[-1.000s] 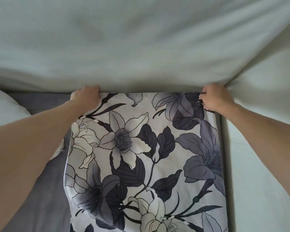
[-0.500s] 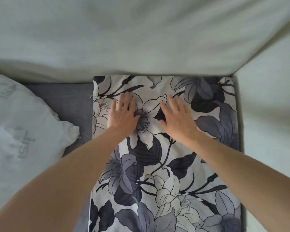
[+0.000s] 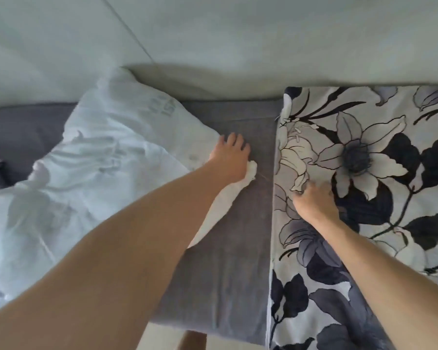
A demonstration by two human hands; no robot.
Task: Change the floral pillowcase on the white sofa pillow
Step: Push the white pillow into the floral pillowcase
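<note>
- A bare white pillow (image 3: 94, 178), crumpled and creased with faint grey print near its upper edge, lies on the left part of the grey seat cushion (image 3: 228, 261), its top leaning toward the pale sofa backrest (image 3: 213, 41)
- The left hand (image 3: 229, 157) reaches across to the pillow's right corner; a tuft of white fabric shows bunched under the palm, so it grasps that corner, with the fingers spread forward onto the grey cushion
- A bare strip of the grey cushion separates the pillow from the patterned cloth to its right
- The right hand (image 3: 314, 200) rests on the floral pillowcase (image 3: 364, 173) near its left edge, fingers curled down into the cloth; the frame is blurred here and I cannot tell whether it pinches the fabric or only presses on it
- The floral pillowcase, white with grey and near-black lilies and leaves, lies spread flat on the right side of the seat, its far edge against the backrest and its left edge straight alongside the bare strip
</note>
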